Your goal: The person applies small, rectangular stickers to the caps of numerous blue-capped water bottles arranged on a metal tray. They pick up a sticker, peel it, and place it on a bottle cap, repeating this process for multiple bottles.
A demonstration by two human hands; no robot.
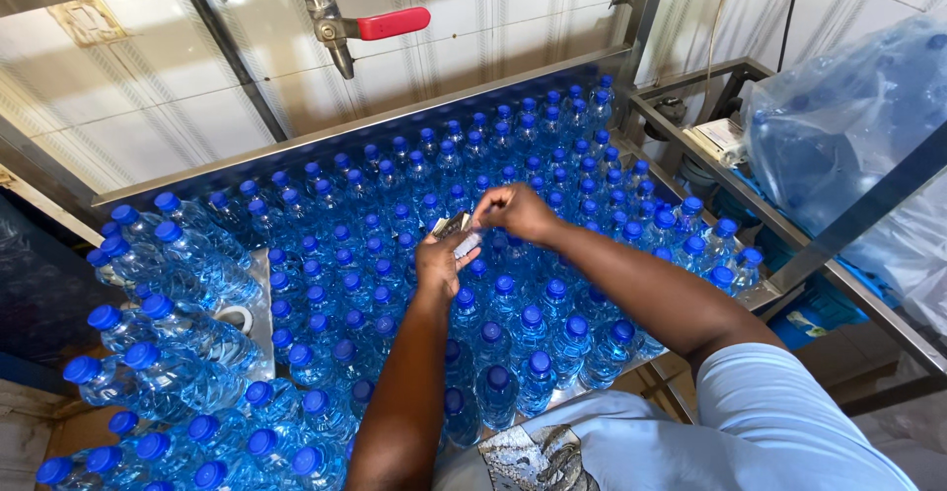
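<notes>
Your left hand point(441, 262) pinches the lower end of a small stack of labels point(460, 234), fingers curled narrow; your right hand point(513, 211) grips the upper edge, wrist bent. Both forearms reach out over blue-capped water bottles point(513, 323), too many to count. One red-handled valve point(380, 25) hangs beyond your hands.

pipe with red valve handle point(393, 23) | bagged bottles point(848, 116) right | tiled wall point(148, 96) behind | metal frame point(789, 225)
</notes>
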